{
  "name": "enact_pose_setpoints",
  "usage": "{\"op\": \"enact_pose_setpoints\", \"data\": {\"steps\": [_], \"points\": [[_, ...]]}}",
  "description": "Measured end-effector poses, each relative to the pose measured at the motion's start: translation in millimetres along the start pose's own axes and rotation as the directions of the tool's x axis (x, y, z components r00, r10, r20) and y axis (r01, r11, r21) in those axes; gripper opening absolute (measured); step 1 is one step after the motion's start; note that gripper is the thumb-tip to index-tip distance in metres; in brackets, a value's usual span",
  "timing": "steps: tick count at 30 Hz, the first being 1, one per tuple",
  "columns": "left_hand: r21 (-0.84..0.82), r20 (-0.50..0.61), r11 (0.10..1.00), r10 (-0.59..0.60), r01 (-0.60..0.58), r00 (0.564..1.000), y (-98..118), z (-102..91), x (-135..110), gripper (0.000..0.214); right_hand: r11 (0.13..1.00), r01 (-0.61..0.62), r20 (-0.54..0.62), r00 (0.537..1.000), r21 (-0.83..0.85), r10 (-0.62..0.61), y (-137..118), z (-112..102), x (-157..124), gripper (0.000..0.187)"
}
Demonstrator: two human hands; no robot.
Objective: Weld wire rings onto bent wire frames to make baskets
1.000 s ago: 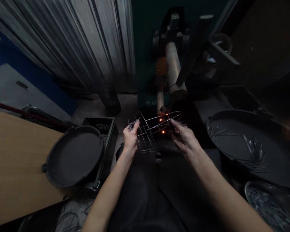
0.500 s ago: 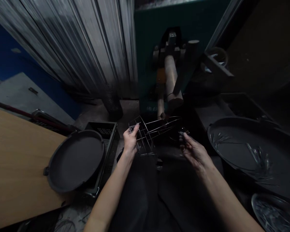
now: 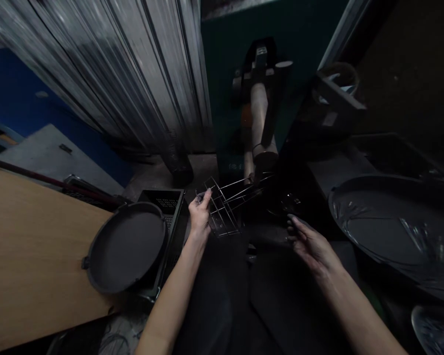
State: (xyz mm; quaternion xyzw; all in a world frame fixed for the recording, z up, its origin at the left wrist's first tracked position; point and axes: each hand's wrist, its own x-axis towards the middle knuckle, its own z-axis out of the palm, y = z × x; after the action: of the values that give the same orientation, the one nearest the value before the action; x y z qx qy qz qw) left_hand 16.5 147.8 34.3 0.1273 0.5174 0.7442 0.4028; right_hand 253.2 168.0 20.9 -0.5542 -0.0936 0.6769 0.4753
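My left hand [image 3: 200, 212] is closed around the near-left edge of a wire rack [image 3: 224, 209], thumb on top. The rack is made of thin bright wires in a grid, and its long wires reach to the right, below the lower arm [image 3: 248, 167] of a green machine [image 3: 227, 98]. Whether the rack touches that arm I cannot tell. To the right and apart from the rack, my right hand [image 3: 313, 246] has thumb and fingers pinched together. A faint glint shows just beyond its fingertips, too dark to name.
A round dark tray [image 3: 128, 249] rests on a plastic crate [image 3: 177, 207] at left, beside a wooden board [image 3: 40, 246]. At right stands a large dark tray [image 3: 373, 227] with loose wire pieces. Below it is a bowl [image 3: 416, 320] of small metal parts. The machine's thick upper arm [image 3: 259, 113] juts toward me.
My right hand has moved right and slightly down, away from the rack. My left hand keeps its hold on the rack. The view has shifted a little, so the trays appear further right.
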Motion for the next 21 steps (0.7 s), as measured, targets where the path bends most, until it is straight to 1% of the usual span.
{"op": "enact_pose_setpoints", "data": {"steps": [4,6,8,9,10,11,12,13,14,15,17,18,19,20,21], "points": [[0.059,-0.02,0.997,0.052,-0.051,0.998,-3,-0.7,1,0.034,1.0,0.007,0.024,1.0,0.016,-0.007,-1,1,-1,0.018],[0.099,-0.028,0.991,0.097,-0.094,0.995,-5,-1.0,0,0.035,0.999,0.041,0.03,0.999,0.009,-0.041,-3,-3,-5,0.02],[0.13,-0.033,0.986,0.113,-0.108,0.993,-8,-2.6,-5,0.041,0.991,0.131,0.031,0.991,-0.025,-0.13,-3,-16,-13,0.025],[0.144,-0.036,0.984,0.109,-0.103,0.993,-9,-4.1,-9,0.045,0.976,0.204,0.033,0.979,-0.069,-0.202,-3,-27,-18,0.028],[0.155,-0.042,0.983,0.104,-0.097,0.994,-10,-6.3,-14,0.048,0.945,0.295,0.035,0.955,-0.142,-0.293,-3,-40,-22,0.03],[0.165,-0.05,0.982,0.101,-0.092,0.994,-12,-9.3,-20,0.05,0.888,0.389,0.043,0.919,-0.246,-0.391,-2,-54,-25,0.031],[0.172,-0.066,0.981,0.103,-0.091,0.992,-13,-13.1,-26,0.051,0.8,0.467,0.06,0.874,-0.377,-0.482,-1,-70,-27,0.032],[0.172,-0.08,0.981,0.103,-0.088,0.992,-13,-17.5,-32,0.051,0.685,0.507,0.085,0.831,-0.524,-0.55,0,-85,-27,0.032],[0.164,-0.091,0.983,0.096,-0.08,0.991,-13,-22.1,-39,0.05,0.554,0.504,0.115,0.799,-0.662,-0.59,2,-99,-27,0.033],[0.155,-0.099,0.986,0.085,-0.069,0.991,-13,-26.8,-44,0.05,0.424,0.472,0.147,0.783,-0.773,-0.605,4,-111,-25,0.034],[0.155,-0.091,0.986,0.072,-0.058,0.993,-11,-34.3,-55,0.049,0.184,0.405,0.23,0.776,-0.896,-0.587,11,-126,-18,0.034],[0.175,-0.082,0.982,0.085,-0.069,0.993,-9,-36.7,-59,0.049,0.077,0.385,0.279,0.779,-0.919,-0.562,14,-128,-15,0.033],[0.216,-0.081,0.972,0.11,-0.09,0.991,-8,-38.2,-63,0.05,-0.014,0.375,0.325,0.785,-0.927,-0.527,16,-126,-12,0.031],[0.274,-0.087,0.955,0.138,-0.11,0.987,-6,-38.8,-68,0.05,-0.085,0.393,0.383,0.786,-0.915,-0.486,18,-120,-10,0.028],[0.346,-0.085,0.931,0.153,-0.115,0.984,-6,-38.6,-72,0.05,-0.139,0.439,0.453,0.777,-0.888,-0.437,19,-111,-8,0.026]]}}
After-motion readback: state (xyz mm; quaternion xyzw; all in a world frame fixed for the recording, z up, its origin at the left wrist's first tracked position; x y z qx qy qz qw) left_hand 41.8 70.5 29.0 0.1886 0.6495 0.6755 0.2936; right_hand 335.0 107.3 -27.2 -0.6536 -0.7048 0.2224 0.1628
